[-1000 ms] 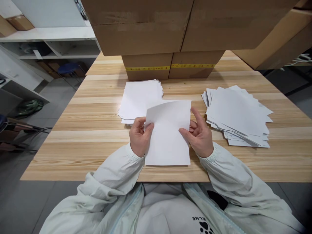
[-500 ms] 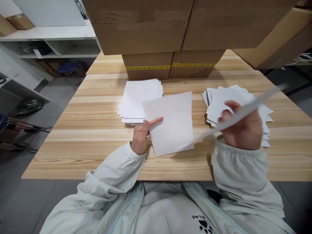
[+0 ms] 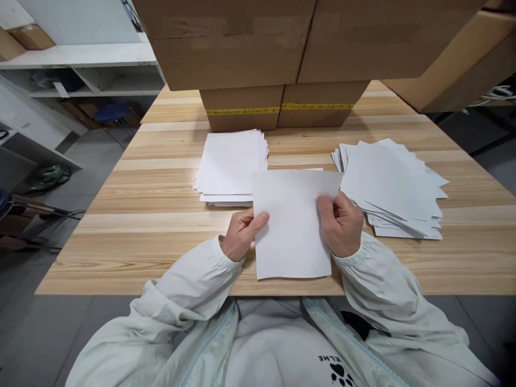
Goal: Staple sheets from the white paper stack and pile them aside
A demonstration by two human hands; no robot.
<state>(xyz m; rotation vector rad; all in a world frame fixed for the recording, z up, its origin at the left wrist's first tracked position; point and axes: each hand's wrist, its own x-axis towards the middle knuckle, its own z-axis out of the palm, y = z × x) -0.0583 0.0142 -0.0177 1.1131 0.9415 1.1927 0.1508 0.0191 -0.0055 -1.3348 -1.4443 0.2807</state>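
Both my hands hold a white sheet of paper (image 3: 296, 231) over the near part of the wooden table. My left hand (image 3: 244, 231) grips its left edge, thumb on top and fingers underneath. On the right edge, my right hand (image 3: 342, 223) pinches the sheet with the thumb on its face. Whether more than one sheet lies in my grip I cannot tell; a sliver of white paper shows past the top edge. Left of the sheet sits a fairly neat paper stack (image 3: 231, 164). A fanned, uneven paper pile (image 3: 393, 180) lies beyond my right hand.
Large cardboard boxes (image 3: 234, 48) stand stacked at the table's back, the upper ones overhanging. Another carton (image 3: 455, 70) is at the far right. The wooden table (image 3: 133, 231) ends close to my body. A blue stool (image 3: 115, 112) and white shelving (image 3: 113, 56) stand off to the left.
My right hand has come from above the right pile to the middle and now holds the sheet's right edge. The blurred sheet it carried has left the air; the right pile's top looks different.
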